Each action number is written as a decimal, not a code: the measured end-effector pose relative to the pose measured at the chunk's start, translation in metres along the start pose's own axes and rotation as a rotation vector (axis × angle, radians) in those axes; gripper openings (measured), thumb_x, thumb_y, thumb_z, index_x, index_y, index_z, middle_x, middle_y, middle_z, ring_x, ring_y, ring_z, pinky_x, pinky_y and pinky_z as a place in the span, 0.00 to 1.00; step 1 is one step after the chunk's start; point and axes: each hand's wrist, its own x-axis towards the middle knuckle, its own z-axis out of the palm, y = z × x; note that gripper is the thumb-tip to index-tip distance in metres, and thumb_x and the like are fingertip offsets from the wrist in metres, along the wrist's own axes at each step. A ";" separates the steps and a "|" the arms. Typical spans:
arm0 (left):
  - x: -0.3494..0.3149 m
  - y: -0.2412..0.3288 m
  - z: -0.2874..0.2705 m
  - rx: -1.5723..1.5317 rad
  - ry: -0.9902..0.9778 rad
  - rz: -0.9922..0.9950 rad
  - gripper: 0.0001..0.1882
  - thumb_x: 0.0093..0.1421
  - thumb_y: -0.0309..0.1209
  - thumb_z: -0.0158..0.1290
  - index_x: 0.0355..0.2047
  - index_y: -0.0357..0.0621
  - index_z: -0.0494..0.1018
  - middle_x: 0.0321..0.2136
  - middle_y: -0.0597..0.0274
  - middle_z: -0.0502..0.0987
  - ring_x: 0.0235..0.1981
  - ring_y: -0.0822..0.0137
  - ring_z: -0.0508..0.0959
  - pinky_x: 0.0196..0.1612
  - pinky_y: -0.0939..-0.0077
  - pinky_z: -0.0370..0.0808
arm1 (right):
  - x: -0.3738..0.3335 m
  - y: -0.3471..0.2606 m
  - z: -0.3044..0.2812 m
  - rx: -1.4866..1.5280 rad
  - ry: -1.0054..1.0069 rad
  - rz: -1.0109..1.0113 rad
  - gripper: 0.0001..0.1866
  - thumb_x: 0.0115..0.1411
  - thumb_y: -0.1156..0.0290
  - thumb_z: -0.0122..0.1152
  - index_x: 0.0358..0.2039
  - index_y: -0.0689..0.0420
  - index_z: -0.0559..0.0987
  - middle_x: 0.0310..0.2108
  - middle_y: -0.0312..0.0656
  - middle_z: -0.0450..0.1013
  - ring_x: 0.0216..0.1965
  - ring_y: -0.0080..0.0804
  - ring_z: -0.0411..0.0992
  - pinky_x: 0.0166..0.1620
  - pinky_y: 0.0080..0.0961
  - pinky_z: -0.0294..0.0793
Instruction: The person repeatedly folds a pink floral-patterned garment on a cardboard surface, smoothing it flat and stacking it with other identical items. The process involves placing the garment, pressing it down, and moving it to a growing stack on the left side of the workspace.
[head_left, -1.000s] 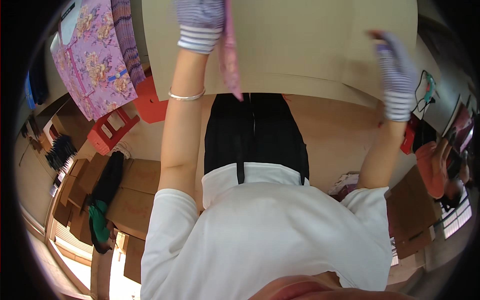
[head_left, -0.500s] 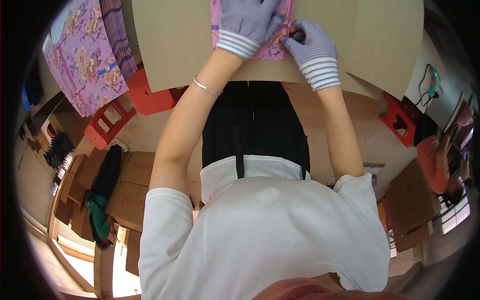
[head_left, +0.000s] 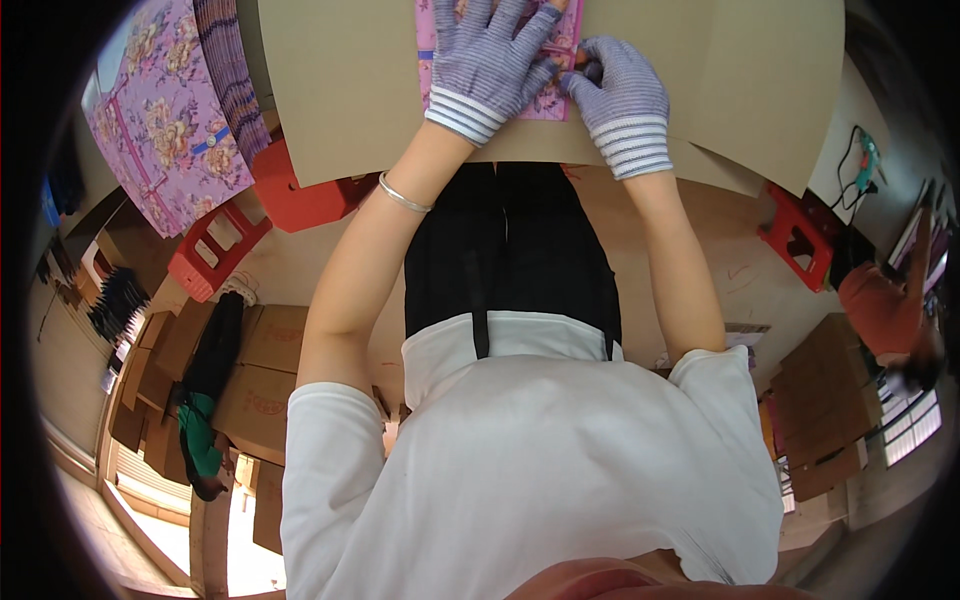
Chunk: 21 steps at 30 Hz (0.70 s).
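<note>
A flat pink piece with a flower print lies near the front edge of the tan work surface. Spread over its middle is my left hand, in a thin grey-purple knit glove with a striped cuff, fingers apart and pressing it flat. My right hand, gloved alike, is at the piece's right edge. Its thumb and fingers curl round something small and dark, mostly hidden by the glove. Above my hands, the piece runs out of the picture.
At left stands a stack of similar floral pieces with layered edges. Red stools sit under both sides. A teal tool with a black cord lies at right. Cardboard boxes and other people are farther off.
My left hand has shifted slightly left and turned, and its fingers have spread out over the piece. The right hand stays at the edge, almost unmoved.
</note>
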 end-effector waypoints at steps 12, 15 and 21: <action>0.001 -0.003 0.006 0.068 -0.010 -0.001 0.33 0.56 0.47 0.57 0.59 0.46 0.70 0.68 0.55 0.58 0.71 0.52 0.51 0.69 0.40 0.45 | -0.004 -0.006 -0.007 -0.030 0.033 -0.054 0.23 0.44 0.64 0.75 0.39 0.54 0.74 0.34 0.40 0.73 0.41 0.42 0.72 0.45 0.38 0.72; 0.001 -0.011 -0.003 0.084 -0.176 0.125 0.29 0.62 0.48 0.50 0.61 0.49 0.68 0.66 0.55 0.61 0.70 0.55 0.56 0.71 0.48 0.43 | -0.007 -0.009 -0.012 -0.110 -0.021 -0.062 0.26 0.42 0.64 0.76 0.41 0.53 0.73 0.36 0.40 0.72 0.42 0.42 0.71 0.46 0.37 0.71; 0.020 -0.042 -0.016 -0.023 -0.404 0.427 0.36 0.56 0.52 0.53 0.63 0.54 0.66 0.69 0.63 0.57 0.71 0.58 0.54 0.71 0.44 0.42 | -0.002 -0.007 -0.012 -0.093 -0.074 -0.044 0.28 0.41 0.63 0.77 0.42 0.53 0.73 0.36 0.40 0.71 0.42 0.43 0.70 0.44 0.39 0.69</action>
